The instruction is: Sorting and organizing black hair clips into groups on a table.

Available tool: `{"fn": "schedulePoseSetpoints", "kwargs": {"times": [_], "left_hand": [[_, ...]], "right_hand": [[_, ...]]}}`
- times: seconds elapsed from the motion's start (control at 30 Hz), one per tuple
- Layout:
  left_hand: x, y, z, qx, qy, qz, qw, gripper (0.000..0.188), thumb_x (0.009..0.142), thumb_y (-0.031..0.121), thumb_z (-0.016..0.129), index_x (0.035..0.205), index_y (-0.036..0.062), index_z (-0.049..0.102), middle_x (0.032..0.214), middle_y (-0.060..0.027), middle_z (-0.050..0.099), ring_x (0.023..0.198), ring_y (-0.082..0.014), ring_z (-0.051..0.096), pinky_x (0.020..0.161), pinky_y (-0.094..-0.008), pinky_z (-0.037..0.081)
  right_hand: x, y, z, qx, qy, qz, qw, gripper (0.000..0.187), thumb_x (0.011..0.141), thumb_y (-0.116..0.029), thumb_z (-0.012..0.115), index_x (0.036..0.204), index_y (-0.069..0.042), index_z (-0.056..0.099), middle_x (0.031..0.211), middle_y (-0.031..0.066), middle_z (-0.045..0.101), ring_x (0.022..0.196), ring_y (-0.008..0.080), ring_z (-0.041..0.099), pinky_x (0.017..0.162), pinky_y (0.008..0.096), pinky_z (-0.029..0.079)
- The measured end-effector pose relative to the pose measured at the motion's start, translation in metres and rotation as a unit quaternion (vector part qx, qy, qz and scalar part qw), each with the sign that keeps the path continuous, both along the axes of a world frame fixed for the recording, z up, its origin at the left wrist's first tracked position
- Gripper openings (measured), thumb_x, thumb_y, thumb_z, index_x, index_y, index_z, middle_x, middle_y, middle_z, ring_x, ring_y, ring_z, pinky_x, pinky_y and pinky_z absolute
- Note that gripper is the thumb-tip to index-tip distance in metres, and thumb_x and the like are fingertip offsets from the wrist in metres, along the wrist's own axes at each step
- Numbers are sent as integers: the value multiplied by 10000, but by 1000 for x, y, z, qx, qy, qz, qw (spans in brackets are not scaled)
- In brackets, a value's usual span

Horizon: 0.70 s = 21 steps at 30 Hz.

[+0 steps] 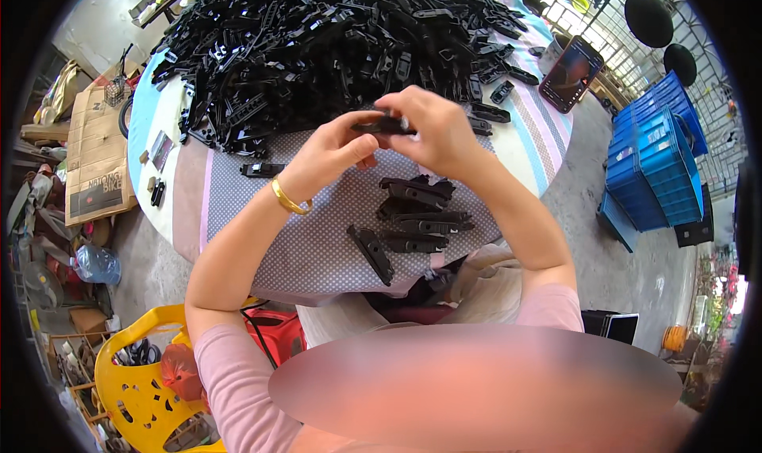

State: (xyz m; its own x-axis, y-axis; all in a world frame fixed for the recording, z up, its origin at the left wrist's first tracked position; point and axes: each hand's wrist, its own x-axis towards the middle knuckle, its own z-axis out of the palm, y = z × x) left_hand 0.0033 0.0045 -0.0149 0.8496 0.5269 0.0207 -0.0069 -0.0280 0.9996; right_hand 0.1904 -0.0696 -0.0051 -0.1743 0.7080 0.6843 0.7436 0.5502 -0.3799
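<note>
Between my two hands, over the middle of the table, is a small black plastic part (381, 125). My left hand (333, 153), with a gold bracelet on its wrist, pinches the part's left end between thumb and fingers. The fingers of my right hand (432, 129) close round its right end and partly cover it. Below my hands lies a small group of similar black plastic parts (425, 223), one of them (370, 254) set aslant at the left. A single black part (262, 169) rests left of my left wrist.
A large heap of black plastic parts (317, 48) covers the far side of the round table with its patterned cloth (270, 231). A phone (571, 73) stands upright at the right edge. Blue crates (651, 163) are on the right; a yellow chair (143, 389) is at lower left.
</note>
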Motion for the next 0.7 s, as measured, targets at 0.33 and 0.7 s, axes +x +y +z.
{"fn": "schedulePoseSetpoints", "kwargs": {"times": [0.33, 0.7], "left_hand": [[7, -5, 8, -33, 28, 107, 993, 323, 860, 43, 534, 1171, -43, 525, 991, -137, 619, 876, -180, 640, 829, -291, 523], [3, -6, 8, -48, 1, 120, 992, 361, 832, 28, 545, 1188, -26, 530, 1004, -136, 622, 882, -178, 644, 817, -271, 524]], "right_hand": [[111, 10, 2, -139, -65, -458, 876, 330, 818, -341, 586, 1057, -120, 645, 1011, 151, 626, 929, 305, 604, 796, 386, 479], [145, 15, -12, -218, -90, -486, 842, 390, 735, -314, 630, 1086, -143, 612, 963, 118, 658, 830, 257, 644, 745, 379, 493]]}}
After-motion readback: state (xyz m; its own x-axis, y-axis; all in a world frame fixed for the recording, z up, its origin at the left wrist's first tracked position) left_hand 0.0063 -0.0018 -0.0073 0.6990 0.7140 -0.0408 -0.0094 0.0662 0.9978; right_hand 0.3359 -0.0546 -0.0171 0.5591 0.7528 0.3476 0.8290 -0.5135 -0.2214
